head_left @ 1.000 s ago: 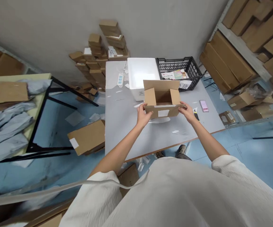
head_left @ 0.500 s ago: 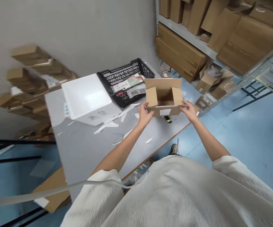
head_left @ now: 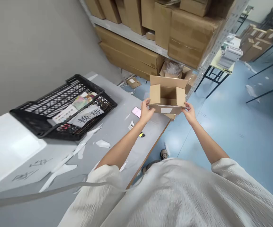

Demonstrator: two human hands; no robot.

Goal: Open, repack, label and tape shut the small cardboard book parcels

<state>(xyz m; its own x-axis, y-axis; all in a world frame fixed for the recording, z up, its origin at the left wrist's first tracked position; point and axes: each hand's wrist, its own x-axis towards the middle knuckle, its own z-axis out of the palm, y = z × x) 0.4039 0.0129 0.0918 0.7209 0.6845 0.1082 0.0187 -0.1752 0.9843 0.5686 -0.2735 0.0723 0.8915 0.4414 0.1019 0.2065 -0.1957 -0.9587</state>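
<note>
Between my two hands is a small cardboard box (head_left: 168,109), its top flaps standing open and a white label on its near side. My left hand (head_left: 146,112) grips the box's left near corner, thumb along the near side. At the right near corner, my right hand (head_left: 188,112) pinches the box with thumb and fingers. The box is held above the far right end of the grey table (head_left: 112,126). A phone (head_left: 136,112) with a lit screen lies left of my left hand. Below my left forearm's right edge sits a black and yellow tool (head_left: 141,135).
A black plastic crate (head_left: 79,75) holding papers stands beside a white box (head_left: 10,138) on the table's left. Paper scraps (head_left: 62,170) lie around. Metal shelving (head_left: 129,34) with cardboard boxes is behind; a small table with stacked papers (head_left: 231,56) stands at right.
My view has swung to the right, so the crate and white box now sit further left. The cardboard box has stayed in both hands, and the phone has come into view.
</note>
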